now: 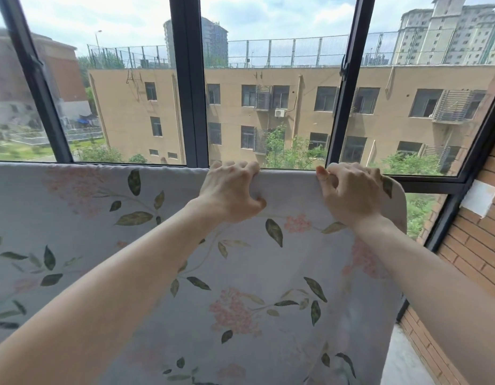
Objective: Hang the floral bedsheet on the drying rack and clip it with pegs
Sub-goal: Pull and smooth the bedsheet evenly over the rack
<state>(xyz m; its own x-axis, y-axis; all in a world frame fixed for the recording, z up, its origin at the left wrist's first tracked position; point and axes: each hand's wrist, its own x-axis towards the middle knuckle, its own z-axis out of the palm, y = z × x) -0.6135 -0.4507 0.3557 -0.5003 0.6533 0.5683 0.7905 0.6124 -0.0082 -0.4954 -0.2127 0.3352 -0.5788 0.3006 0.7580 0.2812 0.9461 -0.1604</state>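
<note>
The floral bedsheet (88, 212), pale with pink blossoms and green leaves, hangs draped over a rail that it hides completely. Its top fold runs level across the view just below the window. My left hand (231, 190) grips the top fold near the middle, fingers curled over the edge. My right hand (351, 190) grips the same fold close to the sheet's right end, fingers curled and thumb pressed on the cloth. No pegs are in view.
A dark-framed window (189, 79) stands right behind the sheet, with a tan building outside. A brick wall (473, 245) with a white patch closes the right side. A strip of grey floor (404, 362) shows at the lower right.
</note>
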